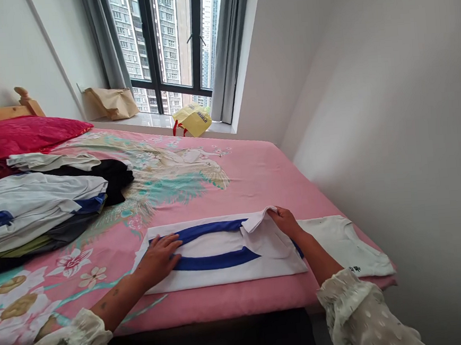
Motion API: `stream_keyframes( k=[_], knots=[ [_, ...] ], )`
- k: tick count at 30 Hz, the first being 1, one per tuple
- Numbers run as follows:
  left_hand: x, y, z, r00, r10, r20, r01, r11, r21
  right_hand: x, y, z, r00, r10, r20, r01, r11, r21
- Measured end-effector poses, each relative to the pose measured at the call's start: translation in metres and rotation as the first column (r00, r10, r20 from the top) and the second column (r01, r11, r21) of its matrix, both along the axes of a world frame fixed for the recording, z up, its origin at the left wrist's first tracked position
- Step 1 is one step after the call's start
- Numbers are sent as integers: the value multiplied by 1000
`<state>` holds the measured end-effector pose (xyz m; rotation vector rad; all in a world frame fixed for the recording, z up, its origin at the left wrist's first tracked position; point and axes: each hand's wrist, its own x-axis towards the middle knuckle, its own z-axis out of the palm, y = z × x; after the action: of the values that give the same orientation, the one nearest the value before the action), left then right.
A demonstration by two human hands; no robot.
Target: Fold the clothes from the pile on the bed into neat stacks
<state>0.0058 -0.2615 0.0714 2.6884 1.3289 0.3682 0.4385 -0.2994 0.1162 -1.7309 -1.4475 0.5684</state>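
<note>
A white shirt [212, 244] with blue bands lies folded into a long strip near the front edge of the bed. Flat on its left end rests my left hand [160, 254], fingers stretched out over a blue band. At the far right corner, my right hand [284, 220] pinches the white cloth, and that edge is lifted and turned over a little. My right fingertips are partly hidden by the fabric. Beyond my right forearm lies another white garment [339, 241] with small dark lettering, partly covered by the arm.
A heap of clothes [41, 203] lies on the left of the bed, before a red pillow [28, 136]. Pink floral bedding [250, 176] covers the bed. A brown paper bag [115, 103] and a yellow bag [193, 119] are by the window. A wall [402, 127] borders the right side.
</note>
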Motion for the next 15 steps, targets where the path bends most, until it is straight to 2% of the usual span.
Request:
stream_keyframes(
  k=[3, 6, 8, 9, 10, 11, 13, 15],
  knots=[
    [61, -23, 11, 958, -267, 100, 272, 961, -38, 3, 16, 4, 1000, -8, -5, 8, 1000, 5],
    [132, -42, 15, 847, -520, 107, 529, 843, -93, 6, 28, 6, 1000, -8, -15, 8, 1000, 9],
    [175, -46, 12, 781, -617, 95, 625, 775, -100, 7, 32, 8, 1000, -3, -24, 3, 1000, 13],
    [193, -45, 9, 766, -637, 83, 643, 760, -100, 8, 33, 9, 1000, 1, -29, -1, 1000, 17],
    [208, -42, 5, 775, -629, 68, 632, 768, -98, 9, 32, 10, 999, 5, -35, -5, 1000, 21],
    [219, -37, 1, 811, -583, 52, 585, 805, -98, 9, 30, 10, 999, 10, -42, -9, 1000, 23],
    [234, -28, -8, 923, -385, 19, 385, 917, -99, 11, 22, 10, 998, 19, -57, -18, 1000, 22],
    [240, -20, -14, 985, -172, -6, 171, 980, -99, 12, 13, 8, 997, 30, -73, -29, 999, 13]
  ],
)
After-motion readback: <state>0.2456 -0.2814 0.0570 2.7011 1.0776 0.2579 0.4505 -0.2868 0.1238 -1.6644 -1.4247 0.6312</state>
